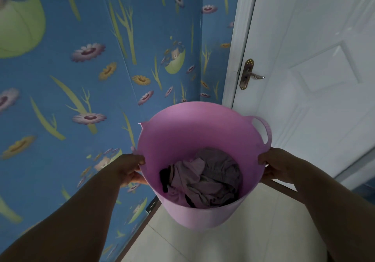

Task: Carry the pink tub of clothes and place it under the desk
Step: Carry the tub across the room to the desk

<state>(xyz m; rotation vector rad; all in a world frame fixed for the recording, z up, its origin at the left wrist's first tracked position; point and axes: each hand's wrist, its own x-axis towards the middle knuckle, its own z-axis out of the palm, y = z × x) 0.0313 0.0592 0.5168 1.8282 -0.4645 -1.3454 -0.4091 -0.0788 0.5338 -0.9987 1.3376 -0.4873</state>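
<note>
A round pink tub (pixel 194 127) hangs in the air in front of me, above the tiled floor. Crumpled clothes (pixel 205 180) in grey, mauve and black lie at its bottom. My left hand (pixel 129 168) grips the tub's left rim, thumb over the edge. My right hand (pixel 274 164) grips the right rim, just below a loop handle (pixel 263 130). No desk is in view.
A blue wall (pixel 81 89) with flower wallpaper stands close on the left and ahead. A white door (pixel 314 69) with a brass lever handle (pixel 250 75) fills the right side, shut. Pale floor tiles (pixel 182 245) lie below, with a dark object (pixel 153 204) at the wall's base.
</note>
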